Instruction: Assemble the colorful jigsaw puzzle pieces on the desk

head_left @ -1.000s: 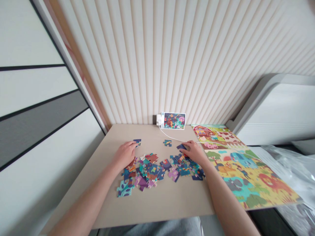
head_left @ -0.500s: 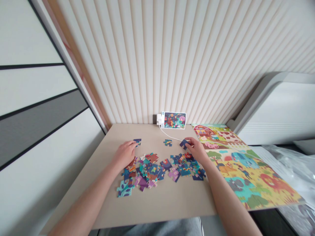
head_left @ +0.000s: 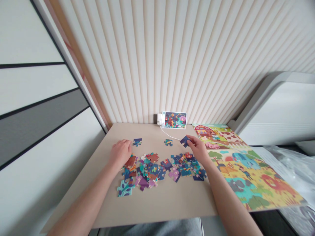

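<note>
My right hand (head_left: 199, 149) pinches a dark blue puzzle piece (head_left: 184, 141) between thumb and fingers, near the far side of the table. My left hand (head_left: 120, 152) rests with curled fingers at the left of the loose pieces, and nothing shows in it. Just beyond its fingertips, apart from them, lies a blue and green puzzle piece (head_left: 137, 142). Another puzzle piece (head_left: 168, 142) with a yellow shape lies alone between the hands. Nearer me are a left pile of mixed puzzle pieces (head_left: 150, 170) and a right pile of puzzle pieces (head_left: 185, 166), overlapping in places.
A picture card (head_left: 175, 120) leans on the pleated wall beside a white charger (head_left: 159, 119). Its cable (head_left: 168, 135) runs rightward behind my right hand. On the right lie a farm picture puzzle (head_left: 221, 136) and an animal picture puzzle (head_left: 253, 178).
My left hand has let go of the blue and green piece and drawn back left, its fingers curling. My right hand still holds its piece, now slightly turned.
</note>
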The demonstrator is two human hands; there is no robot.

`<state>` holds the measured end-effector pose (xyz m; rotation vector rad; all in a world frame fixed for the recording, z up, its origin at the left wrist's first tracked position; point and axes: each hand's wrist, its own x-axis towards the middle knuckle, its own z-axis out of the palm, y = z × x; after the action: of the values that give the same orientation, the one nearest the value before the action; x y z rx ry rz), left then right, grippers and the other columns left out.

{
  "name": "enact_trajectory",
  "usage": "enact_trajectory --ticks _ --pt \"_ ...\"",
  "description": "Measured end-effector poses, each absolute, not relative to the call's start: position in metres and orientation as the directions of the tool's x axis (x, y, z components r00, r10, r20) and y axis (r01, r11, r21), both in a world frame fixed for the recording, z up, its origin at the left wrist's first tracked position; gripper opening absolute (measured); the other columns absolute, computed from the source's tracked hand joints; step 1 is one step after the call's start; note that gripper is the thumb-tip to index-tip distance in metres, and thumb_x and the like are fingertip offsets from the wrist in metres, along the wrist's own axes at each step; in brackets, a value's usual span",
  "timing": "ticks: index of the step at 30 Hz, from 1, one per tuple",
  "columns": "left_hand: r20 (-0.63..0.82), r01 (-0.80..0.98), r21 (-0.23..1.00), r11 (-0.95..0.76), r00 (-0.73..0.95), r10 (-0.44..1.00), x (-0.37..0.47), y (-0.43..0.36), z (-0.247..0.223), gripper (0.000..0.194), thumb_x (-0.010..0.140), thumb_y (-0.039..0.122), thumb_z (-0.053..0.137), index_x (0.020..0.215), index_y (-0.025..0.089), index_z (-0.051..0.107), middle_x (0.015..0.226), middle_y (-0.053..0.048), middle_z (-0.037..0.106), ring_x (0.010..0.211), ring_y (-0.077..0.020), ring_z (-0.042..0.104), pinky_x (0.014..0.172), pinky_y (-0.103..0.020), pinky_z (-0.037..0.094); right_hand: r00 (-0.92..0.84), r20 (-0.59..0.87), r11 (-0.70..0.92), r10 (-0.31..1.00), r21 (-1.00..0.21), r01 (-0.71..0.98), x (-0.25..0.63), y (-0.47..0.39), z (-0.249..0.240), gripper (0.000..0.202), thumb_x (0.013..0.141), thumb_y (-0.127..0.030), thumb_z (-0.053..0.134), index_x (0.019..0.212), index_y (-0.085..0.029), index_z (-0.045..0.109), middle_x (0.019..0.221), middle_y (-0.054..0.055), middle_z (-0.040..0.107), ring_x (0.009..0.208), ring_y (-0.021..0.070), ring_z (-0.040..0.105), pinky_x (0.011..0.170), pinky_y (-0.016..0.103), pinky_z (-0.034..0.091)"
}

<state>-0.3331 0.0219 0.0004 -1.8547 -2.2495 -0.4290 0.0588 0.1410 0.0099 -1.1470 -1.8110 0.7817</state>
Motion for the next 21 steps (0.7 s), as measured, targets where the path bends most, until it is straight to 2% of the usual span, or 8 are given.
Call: enact_trajectory --ticks 7,13,17,21 --pt "0.318 0.989 0.104 0.107 -0.135 0.938 -0.332 0.024 -0.004 0.035 0.096 0.022 0.041 0.110 0.021 0.073 0.112 -0.009 0.073 0.106 -0.0269 0.065 0.089 -0.040 0.050 -0.217 0.303 0.369 0.928 -0.833 0.412 0.058 0.139 0.012 0.044 0.094 -0.048 0.053 0.127 -0.022 0.068 0.085 0.005 0.073 0.065 0.0174 0.061 0.063 0.030 0.051" --pt "0.325 0.989 0.133 0.072 -0.112 0.939 -0.337 0.026 -0.012 0.035 0.094 0.019 0.044 0.112 0.023 0.073 0.115 -0.008 0.073 0.108 -0.0267 0.065 0.092 -0.040 0.049 -0.204 0.309 0.360 0.929 -0.883 0.301 0.053 0.136 0.016 0.051 0.091 -0.053 0.059 0.127 -0.018 0.065 0.088 0.006 0.071 0.066 0.0162 0.063 0.059 0.028 0.050" --pt "0.306 0.989 0.143 0.043 -0.086 0.948 -0.342 0.028 -0.017 0.040 0.088 0.011 0.046 0.111 0.026 0.075 0.119 -0.005 0.072 0.110 -0.0263 0.064 0.095 -0.040 0.049 -0.178 0.270 0.308 0.946 -0.921 0.240 0.052 0.134 0.018 0.053 0.087 -0.055 0.064 0.123 -0.017 0.065 0.091 0.007 0.071 0.059 0.0142 0.061 0.053 0.027 0.047" --pt "0.296 0.990 0.142 0.020 -0.062 0.953 -0.344 0.029 -0.018 0.045 0.083 0.005 0.045 0.107 0.026 0.076 0.120 -0.003 0.072 0.112 -0.0248 0.064 0.099 -0.039 0.048 -0.166 0.249 0.289 0.954 -0.909 0.300 0.051 0.130 0.022 0.048 0.089 -0.052 0.061 0.120 -0.016 0.068 0.074 0.005 0.069 0.059 0.0159 0.059 0.054 0.028 0.047"
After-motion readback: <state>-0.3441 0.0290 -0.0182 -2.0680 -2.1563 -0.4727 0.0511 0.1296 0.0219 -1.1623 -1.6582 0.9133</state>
